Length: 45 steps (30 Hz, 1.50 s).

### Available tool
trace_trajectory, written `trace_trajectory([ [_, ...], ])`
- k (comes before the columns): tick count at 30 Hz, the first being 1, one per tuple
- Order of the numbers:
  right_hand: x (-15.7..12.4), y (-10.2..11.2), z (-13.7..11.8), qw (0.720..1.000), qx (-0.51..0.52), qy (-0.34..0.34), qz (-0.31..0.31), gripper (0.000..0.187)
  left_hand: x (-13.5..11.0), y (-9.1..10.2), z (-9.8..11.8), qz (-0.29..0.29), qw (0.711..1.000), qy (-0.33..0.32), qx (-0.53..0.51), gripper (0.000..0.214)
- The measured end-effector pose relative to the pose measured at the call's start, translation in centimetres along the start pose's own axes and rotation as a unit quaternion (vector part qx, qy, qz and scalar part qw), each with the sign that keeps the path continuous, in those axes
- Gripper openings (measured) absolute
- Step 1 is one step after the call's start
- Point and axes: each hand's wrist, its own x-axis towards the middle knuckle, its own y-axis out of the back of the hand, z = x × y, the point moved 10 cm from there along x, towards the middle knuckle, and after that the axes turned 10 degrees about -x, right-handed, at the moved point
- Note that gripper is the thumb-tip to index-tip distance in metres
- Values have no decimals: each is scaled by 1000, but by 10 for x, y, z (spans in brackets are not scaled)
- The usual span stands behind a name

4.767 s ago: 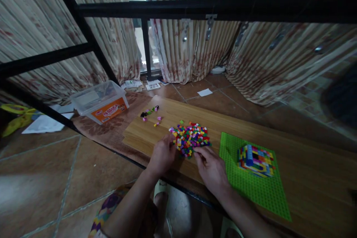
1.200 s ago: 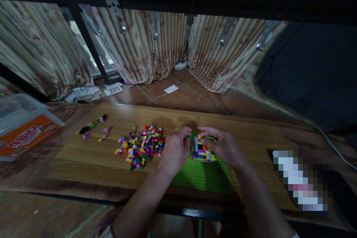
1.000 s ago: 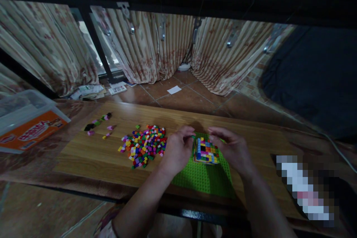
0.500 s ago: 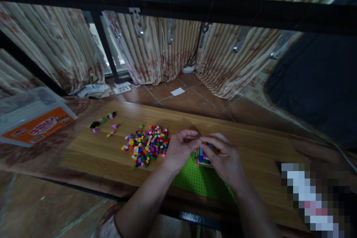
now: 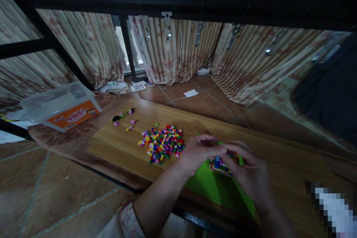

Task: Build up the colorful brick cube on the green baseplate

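Note:
A bright green studded baseplate (image 5: 213, 187) lies on the wooden board, with a low build of multicoloured toy bricks (image 5: 219, 165) on it. Over this build both hands meet at the fingertips. My left hand (image 5: 198, 153) comes in from the left, thumb and fingers closed together; what they pinch, if anything, is hidden. My right hand (image 5: 249, 167) covers the build's right side, its fingers bent and closed near the left thumb. Any piece in its fingertips is too small to make out. Left of my hands spreads a heap of loose small bricks (image 5: 164, 143).
Several dark, pink and green pieces (image 5: 122, 115) lie toward the board's far left. Beyond the board's left end is a clear plastic box (image 5: 60, 98) with an orange label. A black metal bar (image 5: 195, 5) with hanging hooks crosses before striped curtains (image 5: 178, 55).
The view has swung left, so the board, bricks and hands appear farther right. Both hands stay together over the build, with fingertips slightly shifted.

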Motion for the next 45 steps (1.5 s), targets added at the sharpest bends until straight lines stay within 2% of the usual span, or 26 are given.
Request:
trace_trajectory([
  [6, -2, -1, 0, 1000, 25, -8, -16, 9, -2, -3, -2, -16, 1000, 12, -10, 51],
  [14, -8, 4, 14, 998, 42, -48, 9, 14, 1, -7, -9, -35, 999, 12, 12, 49],
  [18, -7, 19, 27, 992, 46, -83, 82, 15, 4, 0, -9, -7, 999, -22, 45, 35],
  [22, -13, 38, 59, 969, 35, -179, 169, 19, 5, 10, -1, 35, 989, -75, 120, 18],
  [25, -15, 36, 78, 961, 53, -223, 157, 21, 5, 18, 6, 64, 970, -105, 208, 17],
  [28, -14, 27, 83, 967, 56, -220, 113, 22, 4, 18, 10, 64, 943, -119, 305, 23],
  [32, -10, 19, 71, 983, 10, -172, 65, 21, -1, 5, 12, 39, 888, -137, 438, 31],
  [35, -7, 14, 56, 991, -40, -120, 35, 20, -6, -4, 12, 34, 856, -145, 495, 36],
  [38, -5, 12, 48, 993, -57, -101, 29, 22, -8, -10, 12, 28, 840, -152, 521, 38],
  [45, -3, 9, 45, 993, -64, -99, 21, 23, -8, -13, 7, 15, 823, -152, 547, 39],
])
